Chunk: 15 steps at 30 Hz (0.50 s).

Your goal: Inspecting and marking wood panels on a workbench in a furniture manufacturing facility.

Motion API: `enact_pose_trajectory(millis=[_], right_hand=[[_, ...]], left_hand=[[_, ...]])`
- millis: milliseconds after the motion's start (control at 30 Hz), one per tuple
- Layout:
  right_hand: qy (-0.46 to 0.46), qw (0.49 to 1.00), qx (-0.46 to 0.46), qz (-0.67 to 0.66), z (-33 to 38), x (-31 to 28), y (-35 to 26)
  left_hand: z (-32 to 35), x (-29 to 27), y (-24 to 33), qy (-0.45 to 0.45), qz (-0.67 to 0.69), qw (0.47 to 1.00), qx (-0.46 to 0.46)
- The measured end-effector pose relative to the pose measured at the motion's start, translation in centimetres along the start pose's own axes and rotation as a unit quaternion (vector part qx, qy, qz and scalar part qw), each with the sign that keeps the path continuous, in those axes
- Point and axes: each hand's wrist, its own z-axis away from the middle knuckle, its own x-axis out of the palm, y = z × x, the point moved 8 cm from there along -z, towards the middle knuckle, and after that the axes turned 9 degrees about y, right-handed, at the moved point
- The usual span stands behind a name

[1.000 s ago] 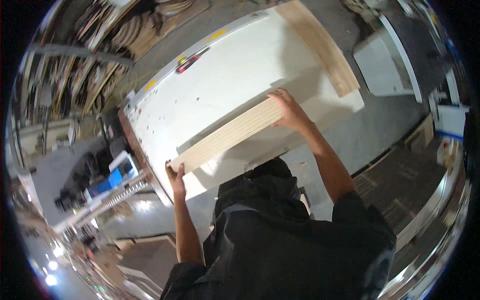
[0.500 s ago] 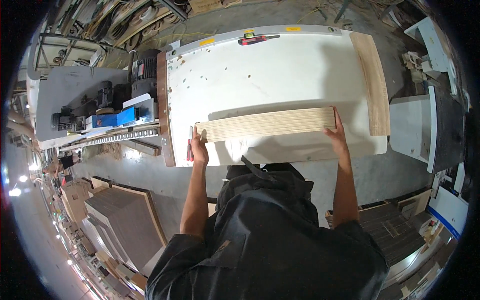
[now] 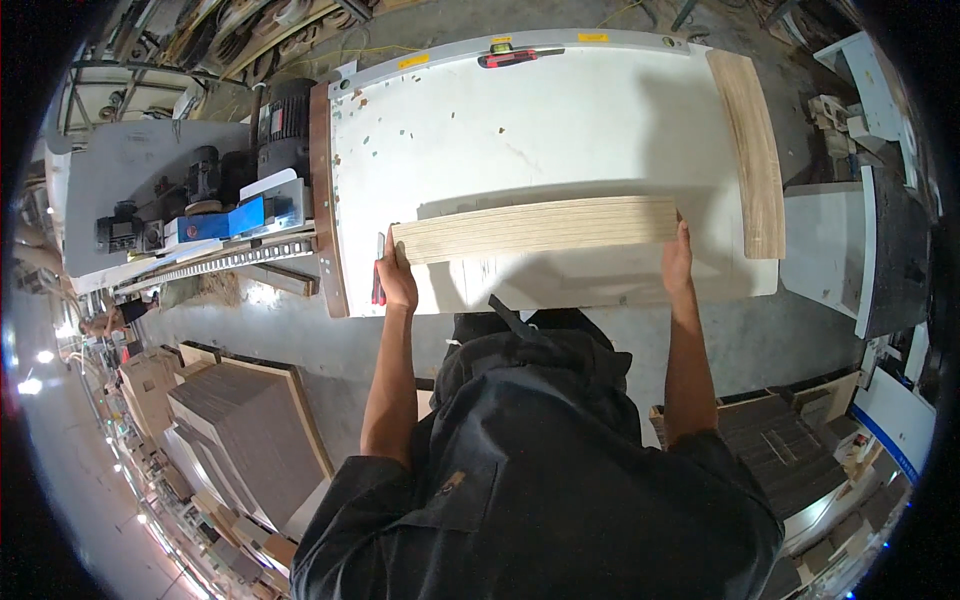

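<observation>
A long bundle of pale wood strips [image 3: 540,228], with fine lines running along its length, spans between my two hands over the white tabletop [image 3: 590,130]. My left hand [image 3: 397,280] holds its left end, fingers up against the end and thumb toward the near side. At the other end my right hand [image 3: 678,260] presses with upright fingers along the end face. A red-handled utility knife [image 3: 378,284] lies right beside my left hand, partly hidden by it. Whether the bundle rests on the table cannot be made out.
Along the table's far edge lies a long spirit level [image 3: 460,57], with another red and black utility knife [image 3: 515,58] near it. A wood-grain board [image 3: 750,150] lies at the right end. Machinery with motors [image 3: 205,180] adjoins the left; stacked panels [image 3: 240,420] stand behind on the left.
My right hand's fingers and thumb have shifted to lie flatter against the bundle's right end. The left hand keeps its hold. The whole view has shifted slightly.
</observation>
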Motion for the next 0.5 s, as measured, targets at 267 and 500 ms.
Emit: enact_pose_trajectory(millis=[267,500], right_hand=[[0.036,0.997,0.06,-0.036,-0.6,-0.7,-0.1],[0.085,0.995,0.017,-0.05,-0.9,-3.5,1.0]], left_hand=[[0.0,0.2,3.1,-0.045,-0.203,0.972,0.113],[4.5,15.7,7.7,-0.197,-0.547,0.691,0.429]])
